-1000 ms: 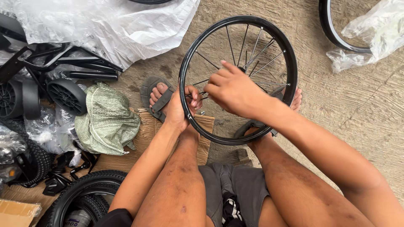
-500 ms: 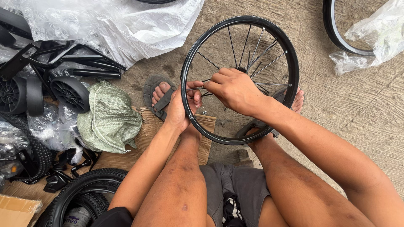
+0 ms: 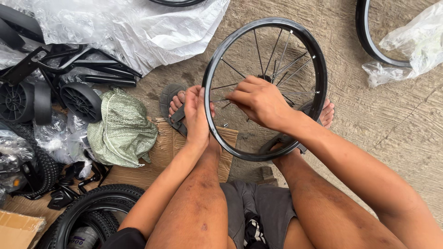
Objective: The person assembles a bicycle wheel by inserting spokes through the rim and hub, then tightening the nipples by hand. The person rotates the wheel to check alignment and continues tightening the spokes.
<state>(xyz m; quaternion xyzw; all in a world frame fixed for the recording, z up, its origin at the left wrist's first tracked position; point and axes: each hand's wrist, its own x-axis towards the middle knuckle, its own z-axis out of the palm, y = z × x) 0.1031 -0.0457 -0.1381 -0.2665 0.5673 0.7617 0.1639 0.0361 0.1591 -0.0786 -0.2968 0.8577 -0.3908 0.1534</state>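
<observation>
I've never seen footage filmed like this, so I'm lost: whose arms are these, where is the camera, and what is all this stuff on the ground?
The camera sits on a person's head, looking down at their own knees and bare hands. The left hand grips the rim of a black spoked wheel stood upright between their sandalled feet. The right hand reaches through, pinching at the spokes; what it pinches is too small to tell. Around them on the concrete floor lie a green woven sack, clear plastic sheeting, flattened cardboard, a tyre and small black plastic wheels.
</observation>
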